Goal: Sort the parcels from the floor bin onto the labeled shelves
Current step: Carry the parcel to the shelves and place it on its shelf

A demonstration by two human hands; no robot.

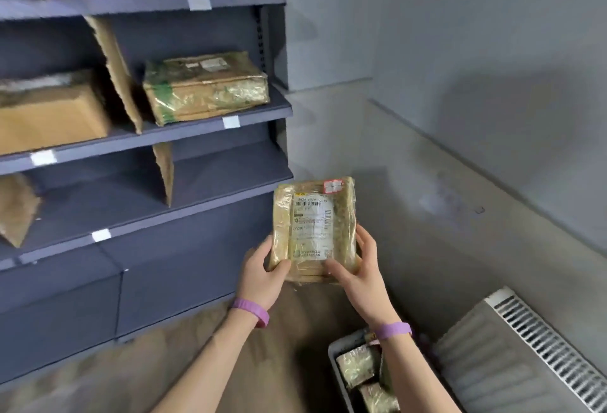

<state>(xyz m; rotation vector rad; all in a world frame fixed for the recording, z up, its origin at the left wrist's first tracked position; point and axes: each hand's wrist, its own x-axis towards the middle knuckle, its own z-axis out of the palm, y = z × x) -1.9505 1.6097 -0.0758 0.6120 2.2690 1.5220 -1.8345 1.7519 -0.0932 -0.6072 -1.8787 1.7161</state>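
Gripping the parcel [315, 228] by its lower corners at centre frame, my left hand [262, 276] and right hand [358, 278] have fingers [364, 238] curled round its edges. Its long axis runs up the frame; the shelves [230, 182] lie frame-left, nearer my left hand.

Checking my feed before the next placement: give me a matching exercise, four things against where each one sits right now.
Things:
1. labelled parcel
2. tape-wrapped parcel
3. plain cardboard box
4. floor bin

Places:
A. at the bottom of the view, holding more parcels
B. on the middle shelf, left of the cardboard divider
C. gripped by the left hand and right hand
D. on the same shelf, right of the divider

Pairs: 1-C, 2-D, 3-B, 4-A
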